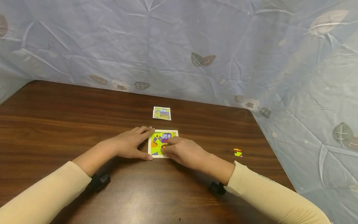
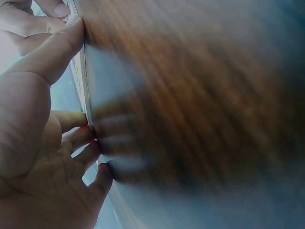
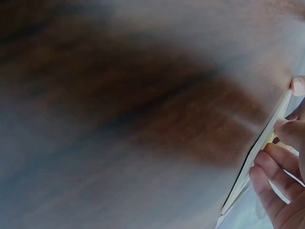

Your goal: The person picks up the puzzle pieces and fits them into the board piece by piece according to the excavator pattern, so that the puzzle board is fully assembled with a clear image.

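A square jigsaw puzzle [image 1: 155,146] of a purple excavator on lime green, in a cream frame [image 1: 149,144], lies on the table in the head view. My left hand [image 1: 131,143] spreads along its left side, thumb at the near corner and forefinger at the far one. My right hand [image 1: 186,151] bends over the right part of the puzzle, its fingertips [image 1: 164,150] down at the picture and covering some of it. In the right wrist view, a bit of yellow shows between thumb and fingers; whether they pinch a piece I cannot tell.
Behind the puzzle lies a small white-edged card [image 1: 162,113] with a similar excavator picture. A loose puzzle piece [image 1: 238,152], green with red and yellow, lies to the right on the brown wooden table [image 1: 70,115]. A grey leaf-patterned curtain [image 1: 173,46] hangs along the table's back and right edges.
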The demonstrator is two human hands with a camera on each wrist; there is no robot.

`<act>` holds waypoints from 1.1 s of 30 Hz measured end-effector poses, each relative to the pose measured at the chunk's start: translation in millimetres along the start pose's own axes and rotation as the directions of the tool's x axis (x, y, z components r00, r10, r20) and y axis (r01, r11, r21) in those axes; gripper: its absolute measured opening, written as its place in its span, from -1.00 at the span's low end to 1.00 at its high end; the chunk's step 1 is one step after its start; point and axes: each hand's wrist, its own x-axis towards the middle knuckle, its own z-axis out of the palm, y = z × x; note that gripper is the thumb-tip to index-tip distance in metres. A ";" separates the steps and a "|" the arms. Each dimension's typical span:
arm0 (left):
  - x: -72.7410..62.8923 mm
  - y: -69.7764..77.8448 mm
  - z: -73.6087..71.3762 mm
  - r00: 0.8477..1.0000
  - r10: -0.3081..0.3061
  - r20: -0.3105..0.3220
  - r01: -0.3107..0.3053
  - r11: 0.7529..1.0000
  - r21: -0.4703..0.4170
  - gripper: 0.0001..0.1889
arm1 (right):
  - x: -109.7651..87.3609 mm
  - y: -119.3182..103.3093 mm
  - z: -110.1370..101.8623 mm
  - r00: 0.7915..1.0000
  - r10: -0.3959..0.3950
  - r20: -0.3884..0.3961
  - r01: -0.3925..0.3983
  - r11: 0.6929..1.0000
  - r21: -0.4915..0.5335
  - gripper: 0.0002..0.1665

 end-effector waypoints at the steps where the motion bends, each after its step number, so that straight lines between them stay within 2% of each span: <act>1: 0.3 0.3 -0.4 1.000 0.002 -0.002 -0.002 1.000 0.003 0.10 | 0.7 0.2 -0.4 1.000 0.005 0.003 -0.005 1.000 -0.001 -0.77; 7: 1.2 2.2 -1.8 1.000 -0.001 0.003 0.001 1.000 0.006 0.10 | 2.1 0.2 -5.7 0.998 0.034 0.051 -0.035 0.999 0.025 -0.75; 18: 0.2 4.9 -3.6 1.000 -0.016 0.009 0.016 1.000 0.011 0.12 | -9.5 0.9 -3.6 0.999 -0.018 0.039 0.018 1.000 0.002 -0.62; 22: 0.2 3.9 -2.0 1.000 -0.018 0.011 0.018 1.000 0.005 0.13 | -11.1 3.0 -4.8 0.998 -0.031 0.063 0.029 0.999 0.029 -0.62; 27: 0.4 2.5 -0.2 1.000 -0.017 0.002 0.017 1.000 0.010 0.13 | -17.2 8.7 -9.2 0.996 -0.005 0.088 -0.006 0.992 0.127 -0.58; 33: 1.5 2.1 1.0 1.000 -0.022 0.001 0.022 1.000 0.009 0.13 | -42.2 25.5 -14.9 0.993 0.106 0.056 -0.116 0.973 0.198 -0.56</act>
